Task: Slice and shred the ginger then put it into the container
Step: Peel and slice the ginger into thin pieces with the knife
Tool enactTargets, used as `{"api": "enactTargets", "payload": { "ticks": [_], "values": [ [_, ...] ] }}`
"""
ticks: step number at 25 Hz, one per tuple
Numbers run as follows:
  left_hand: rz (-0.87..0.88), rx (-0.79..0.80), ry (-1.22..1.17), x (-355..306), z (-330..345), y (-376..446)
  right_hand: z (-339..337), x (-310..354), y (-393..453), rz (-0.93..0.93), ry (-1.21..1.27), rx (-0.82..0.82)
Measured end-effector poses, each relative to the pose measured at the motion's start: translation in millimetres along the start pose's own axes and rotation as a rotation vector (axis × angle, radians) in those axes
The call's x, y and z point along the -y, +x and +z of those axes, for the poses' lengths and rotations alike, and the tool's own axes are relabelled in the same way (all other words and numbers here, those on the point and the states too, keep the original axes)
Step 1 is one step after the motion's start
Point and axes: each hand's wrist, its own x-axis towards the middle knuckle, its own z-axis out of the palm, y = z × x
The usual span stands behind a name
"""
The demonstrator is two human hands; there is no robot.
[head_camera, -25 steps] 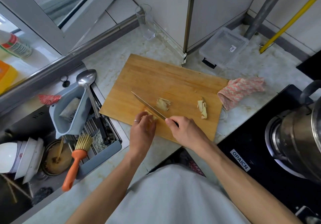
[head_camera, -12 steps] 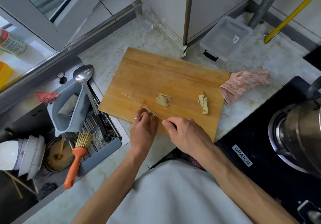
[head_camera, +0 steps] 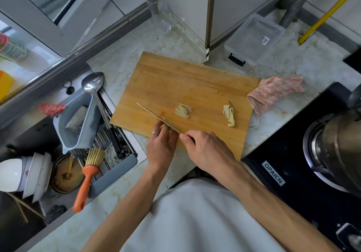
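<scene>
Pale ginger (head_camera: 166,128) sits under curled left fingers (head_camera: 159,129); right hand (head_camera: 205,150) grips knife (head_camera: 156,115).

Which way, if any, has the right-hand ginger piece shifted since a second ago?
No. The ginger piece lies at the same spot near the cutting board's right edge.

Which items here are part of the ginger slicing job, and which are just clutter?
In use: knife gripped by right hand; ginger piece under left hand; cut ginger piles and; cutting board; clear plastic container.

Lying about: pink cloth, drinking glass, metal spoon, orange dish brush, bowls.
</scene>
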Motion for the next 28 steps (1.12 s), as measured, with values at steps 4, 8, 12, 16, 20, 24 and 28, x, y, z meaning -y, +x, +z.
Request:
{"api": "enactTargets", "payload": {
  "ticks": [4,8,12,16,20,24,28],
  "values": [
    [-0.004,-0.001,-0.009,-0.9,0.4,0.7,-1.9,1.6,1.5,0.026,0.016,0.026],
    [0.001,-0.004,-0.019,3.6,4.0,0.0,-5.7,3.9,5.5,0.025,0.015,0.050],
    [0.002,-0.020,-0.067,-0.5,4.5,-0.8,-3.7,3.2,4.7,0.019,0.000,0.037],
    [-0.015,-0.025,-0.106,-3.6,4.6,-1.1,-3.1,5.3,6.8,0.017,-0.021,0.046],
    [-0.008,-0.016,-0.114,-3.0,3.9,-0.9,-5.4,7.2,13.9,0.024,0.016,0.078],
    [-0.039,-0.017,-0.142,-0.2,6.2,-2.6,-10.5,7.0,16.6,0.038,0.031,0.098],
    [-0.047,-0.014,-0.134,2.1,7.4,-1.7,-13.7,7.1,16.1,0.034,0.030,0.105]
  ]
}}
